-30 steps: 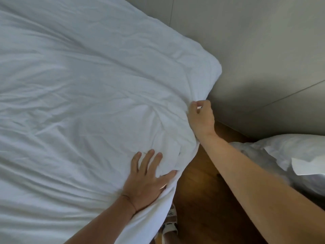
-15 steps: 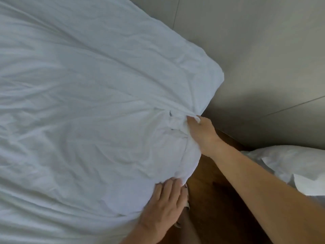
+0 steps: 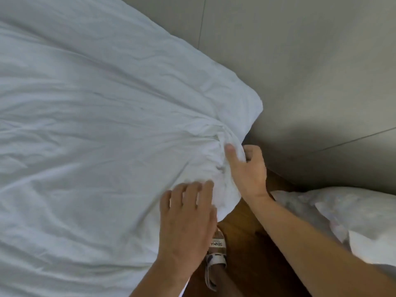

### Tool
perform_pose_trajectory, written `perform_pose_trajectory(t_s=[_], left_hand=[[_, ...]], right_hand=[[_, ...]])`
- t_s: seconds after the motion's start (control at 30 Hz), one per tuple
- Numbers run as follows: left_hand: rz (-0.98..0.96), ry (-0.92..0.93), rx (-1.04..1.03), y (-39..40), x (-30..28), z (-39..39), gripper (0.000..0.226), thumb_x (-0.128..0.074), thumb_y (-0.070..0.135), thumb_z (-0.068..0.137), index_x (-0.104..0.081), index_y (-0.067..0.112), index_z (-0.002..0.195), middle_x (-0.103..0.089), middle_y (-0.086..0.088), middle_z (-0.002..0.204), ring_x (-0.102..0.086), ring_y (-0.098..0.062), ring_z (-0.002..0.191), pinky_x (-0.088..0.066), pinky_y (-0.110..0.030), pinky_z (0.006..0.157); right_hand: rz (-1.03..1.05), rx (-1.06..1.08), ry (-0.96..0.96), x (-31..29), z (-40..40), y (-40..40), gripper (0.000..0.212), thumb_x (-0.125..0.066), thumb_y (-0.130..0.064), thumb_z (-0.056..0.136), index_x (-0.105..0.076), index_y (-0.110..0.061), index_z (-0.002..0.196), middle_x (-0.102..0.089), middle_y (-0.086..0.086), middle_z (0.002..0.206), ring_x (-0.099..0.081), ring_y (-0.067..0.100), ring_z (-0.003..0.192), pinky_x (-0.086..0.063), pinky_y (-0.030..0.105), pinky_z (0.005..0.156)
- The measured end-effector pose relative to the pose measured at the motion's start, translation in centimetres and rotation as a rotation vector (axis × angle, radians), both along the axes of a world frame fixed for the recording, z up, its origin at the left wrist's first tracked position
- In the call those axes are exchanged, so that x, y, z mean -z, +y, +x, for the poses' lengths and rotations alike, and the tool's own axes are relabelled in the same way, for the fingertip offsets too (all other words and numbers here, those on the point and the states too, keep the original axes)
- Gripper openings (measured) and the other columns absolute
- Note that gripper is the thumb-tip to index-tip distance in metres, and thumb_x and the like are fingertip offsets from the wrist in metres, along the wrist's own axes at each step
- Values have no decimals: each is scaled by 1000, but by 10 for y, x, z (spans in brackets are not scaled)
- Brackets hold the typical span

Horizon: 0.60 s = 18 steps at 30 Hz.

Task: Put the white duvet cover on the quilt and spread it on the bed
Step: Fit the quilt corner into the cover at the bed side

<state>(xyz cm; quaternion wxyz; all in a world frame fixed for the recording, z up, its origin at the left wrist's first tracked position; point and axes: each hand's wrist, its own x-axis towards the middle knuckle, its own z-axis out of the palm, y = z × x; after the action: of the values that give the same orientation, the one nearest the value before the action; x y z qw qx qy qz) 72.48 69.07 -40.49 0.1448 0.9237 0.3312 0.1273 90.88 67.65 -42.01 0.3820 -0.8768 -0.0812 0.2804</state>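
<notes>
Bed [image 3: 64, 189]: right hand [image 3: 246, 170] pinches duvet cover [image 3: 107, 125].

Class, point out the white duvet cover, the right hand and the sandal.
white duvet cover [image 3: 96, 136]: head view, wrinkled top surface.
right hand [image 3: 246, 170]: head view, back of hand.
sandal [image 3: 216, 251]: head view, white strap.

Duvet cover [image 3: 96, 136] takes up the whole left side, spread on the bed. Both hands at its right edge: left hand [image 3: 188, 221] on top, right hand [image 3: 246, 170] just behind it. Wall [image 3: 310, 71] behind, pillow [image 3: 353, 221] on the right, floor [image 3: 246, 243] btwn, w/ a sandal [image 3: 216, 254] on it.
</notes>
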Motion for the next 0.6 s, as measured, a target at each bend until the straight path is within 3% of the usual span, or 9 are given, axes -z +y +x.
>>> perform_pose_trajectory(t_s=[0.07, 0.1, 0.2, 0.3, 0.37, 0.43, 0.47, 0.53, 0.6], left_hand=[[3, 111, -41, 14, 4, 18, 74, -72, 55, 78, -47, 28, 142, -52, -11, 137, -51, -35, 123, -44, -53, 95], [-1, 180, -34, 17, 12, 26, 80, -71, 63, 76, -45, 31, 145, -51, -12, 139, -51, -36, 124, -45, -53, 95], [-8, 200, 2, 26, 41, 32, 75, -65, 67, 80, -45, 33, 143, -58, -11, 120, -58, -31, 102, -51, -46, 82], [-45, 3, 59, 43, 51, 17, 61, -51, 70, 90, -51, 27, 132, -59, -4, 94, -60, -26, 82, -54, -38, 67], [-4, -65, 139, 43, 47, 12, 60, -47, 71, 90, -58, 23, 123, -61, 0, 86, -63, -22, 73, -53, -33, 56], [-18, -36, 182, 36, 43, 20, 63, -46, 74, 89, -63, 22, 120, -64, 4, 84, -66, -19, 69, -53, -31, 49], [-27, 23, 168, 31, 43, 25, 65, -43, 76, 89, -64, 24, 120, -65, 5, 83, -66, -18, 67, -53, -31, 47], [-22, 206, 143, 23, 46, 34, 67, -37, 78, 91, -65, 23, 117, -65, 4, 80, -65, -19, 64, -51, -32, 47], [23, 346, 168, 15, 49, 37, 67, -42, 73, 91, -62, 13, 114, -64, -6, 86, -62, -25, 69, -52, -37, 56]], right_hand=[[-92, -50, 59, 6, -30, -33, 58, -69, -69, 81, -54, -26, 117, -63, -14, 103, -62, 6, 94, -52, 26, 79], [-83, -21, 150, 13, -39, -43, 52, -70, -64, 84, -58, -23, 114, -67, -12, 100, -65, 8, 92, -55, 30, 81], [168, 314, 484, 19, -29, -50, 31, -65, -39, 97, -69, -16, 117, -78, 1, 101, -74, 21, 96, -59, 48, 92], [494, 410, 823, -10, 4, -46, 42, -52, -41, 103, -63, -12, 131, -73, 10, 121, -72, 30, 110, -53, 51, 101], [615, 360, 941, -37, 25, -44, 41, -44, -39, 106, -69, -14, 126, -72, 11, 125, -70, 29, 113, -54, 48, 98], [688, 354, 1030, -45, 40, -40, 37, -46, -23, 100, -79, -9, 110, -75, 13, 115, -74, 31, 101, -61, 45, 82], [678, 359, 1075, -40, 44, -36, 35, -49, -16, 93, -81, -7, 104, -76, 15, 111, -75, 34, 97, -62, 47, 77], [509, 431, 1088, -21, 50, -29, 39, -49, -10, 86, -80, -8, 108, -74, 20, 113, -70, 41, 103, -56, 52, 86], [240, 338, 903, -6, 50, -21, 36, -48, -12, 89, -77, -10, 110, -74, 17, 112, -67, 36, 106, -51, 48, 95]])
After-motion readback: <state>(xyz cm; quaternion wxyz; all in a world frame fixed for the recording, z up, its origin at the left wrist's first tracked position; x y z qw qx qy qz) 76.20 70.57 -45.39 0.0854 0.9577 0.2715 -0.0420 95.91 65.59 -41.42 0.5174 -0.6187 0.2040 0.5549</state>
